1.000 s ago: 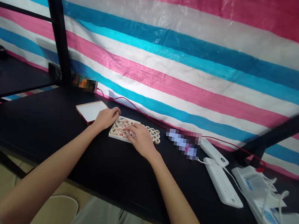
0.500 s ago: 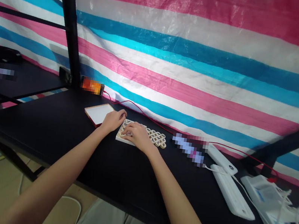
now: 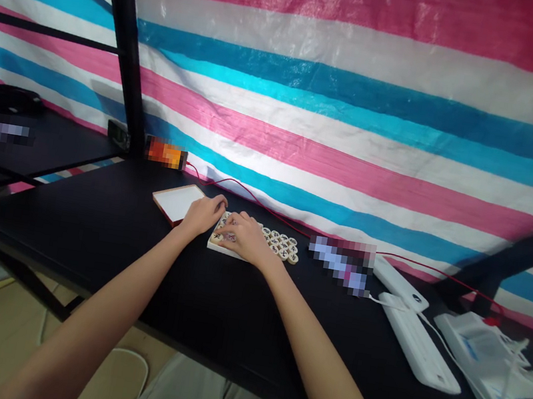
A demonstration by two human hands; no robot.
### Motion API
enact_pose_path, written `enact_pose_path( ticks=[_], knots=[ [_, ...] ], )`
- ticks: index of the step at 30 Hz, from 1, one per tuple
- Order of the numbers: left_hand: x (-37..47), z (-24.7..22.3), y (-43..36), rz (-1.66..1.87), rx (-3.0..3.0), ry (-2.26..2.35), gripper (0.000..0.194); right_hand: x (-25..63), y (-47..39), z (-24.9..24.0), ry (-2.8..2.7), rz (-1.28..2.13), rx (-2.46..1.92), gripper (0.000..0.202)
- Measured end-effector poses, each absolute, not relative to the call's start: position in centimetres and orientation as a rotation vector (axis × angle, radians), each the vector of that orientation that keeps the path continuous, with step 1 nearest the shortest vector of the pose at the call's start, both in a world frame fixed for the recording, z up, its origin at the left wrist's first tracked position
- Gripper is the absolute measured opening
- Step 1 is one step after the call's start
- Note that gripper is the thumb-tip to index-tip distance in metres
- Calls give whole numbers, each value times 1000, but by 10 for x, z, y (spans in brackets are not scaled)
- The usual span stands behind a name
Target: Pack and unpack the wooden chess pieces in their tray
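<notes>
Right hand (image 3: 245, 236) found arched over the white box (image 3: 232, 252), fingers spread and pointing down among the round Chinese chess pieces (image 3: 217, 236) inside. I cannot tell from where I stand whether a piece is gripped between thumb and fingers. Left hand (image 3: 203, 213) noted at the box's left side, fingers loosely curled; whether it touches the wall cannot be confirmed, and no held piece shows.

Box lies flat on the black table (image 3: 229, 308), its right portion hidden by the right hand. Visible pieces within lie with characters upward. Just beside the box on the right, a group of loose pieces (image 3: 283, 251) sits flat in close rows.

Handling assessment: a piece is best pinched by its rim, thumb against one side and fingertips opposite, moved straight up or down so neighbours are not tipped. Left fingertips would serve best steadying the wall. Right wrist should stay high, since a dropped palm could scatter the loose rows.

Farther out: brown-edged tray, apparently the lid (image 3: 177, 202), near the left hand; red cable (image 3: 247, 193) behind, well clear of the fingers.
</notes>
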State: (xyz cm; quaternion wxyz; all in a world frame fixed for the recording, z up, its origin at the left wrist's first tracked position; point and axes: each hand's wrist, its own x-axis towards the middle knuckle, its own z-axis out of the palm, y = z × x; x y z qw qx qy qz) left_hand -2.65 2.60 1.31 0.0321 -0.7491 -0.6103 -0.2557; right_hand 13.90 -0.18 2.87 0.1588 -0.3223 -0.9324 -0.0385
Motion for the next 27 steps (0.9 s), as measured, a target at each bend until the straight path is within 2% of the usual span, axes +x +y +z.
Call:
enact_pose_path(
  ticks=[6,27],
  knots=[
    [-25,14,26,-790,-2316,-1875,31,145,-3,24,-2590,-52,-913,23],
    [-25,14,25,-753,-2316,-1895,32,139,9,23,-2612,9,-784,24]
  ],
)
